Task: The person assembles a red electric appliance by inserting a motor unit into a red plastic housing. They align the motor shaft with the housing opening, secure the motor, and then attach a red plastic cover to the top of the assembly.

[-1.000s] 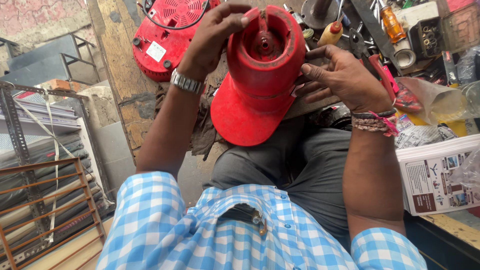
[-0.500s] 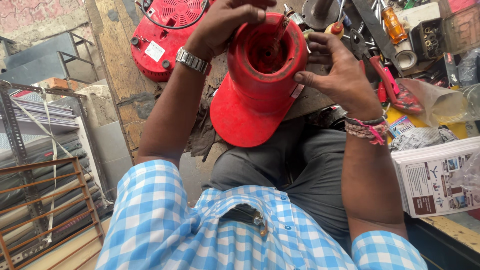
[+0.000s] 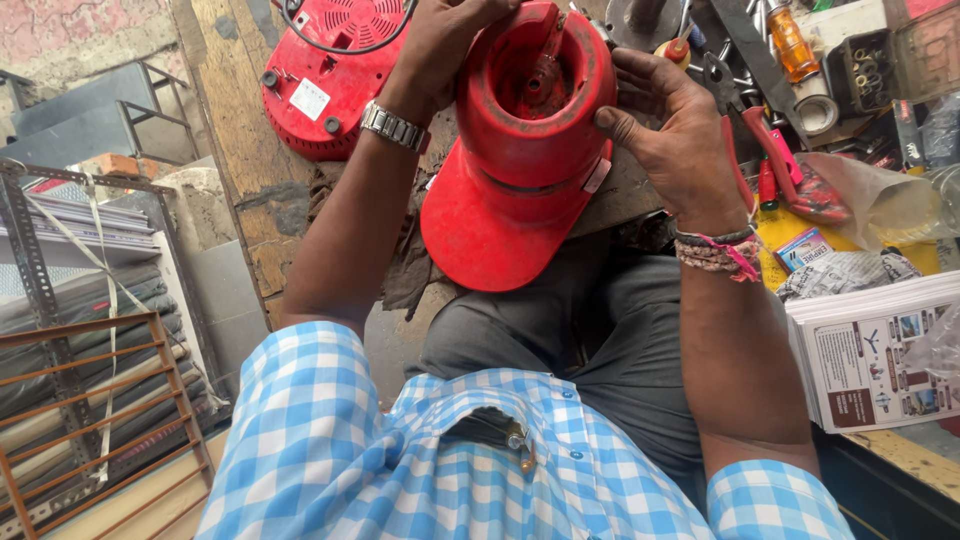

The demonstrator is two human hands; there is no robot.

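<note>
While the red plastic housing (image 3: 525, 150) lay tipped on the person's lap with its open round mouth turned up toward the camera, both hands gripped it at the top end. The left hand (image 3: 450, 35), with a metal watch (image 3: 393, 127) on its wrist, curled over the far rim, its fingers bent and pressed together against the plastic; the fingertips themselves were hidden behind the rim. The right hand (image 3: 680, 135) lay flat against the near side of the housing, thumb hooked on the rim and the other fingers spread slightly apart along the wall, with thread bracelets (image 3: 718, 252) round its wrist.

Compared with half a second earlier, the housing had turned a little, so that more of its inner cavity and the fitting at its bottom showed. The left hand had slid further over the top edge, and the right hand had closed in from a loose, open pose to firm contact with the side.

Behind the left forearm a second red casing (image 3: 335, 75) with a vented grille and a black cord rested on the wooden bench (image 3: 245, 150). Pliers with red handles (image 3: 775, 165) and other tools lay beside the right hand, and a stack of printed leaflets (image 3: 880, 355) sat near the right elbow.
</note>
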